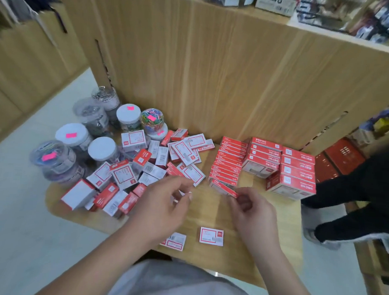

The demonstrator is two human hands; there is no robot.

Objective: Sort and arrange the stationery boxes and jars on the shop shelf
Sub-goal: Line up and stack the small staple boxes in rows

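A loose heap of small red-and-white staple boxes [148, 165] lies on the left of the wooden shelf [208, 216]. Several clear jars of clips [97, 130] with white lids stand at the far left. A tidy row of thin red boxes [228, 164] runs down the middle, with stacked bigger red boxes [289, 172] to its right. My right hand [251, 209] pinches the nearest thin red box [226, 188] at the front end of that row. My left hand [165, 201] hovers over the shelf with fingers loosely curled; it seems to hold nothing.
Two small boxes [211, 236] lie apart near the shelf's front edge. A wooden back panel [214, 70] rises behind the shelf. Another person's legs in dark trousers [352, 197] stand at the right, beside red baskets [338, 159]. Light floor lies to the left.
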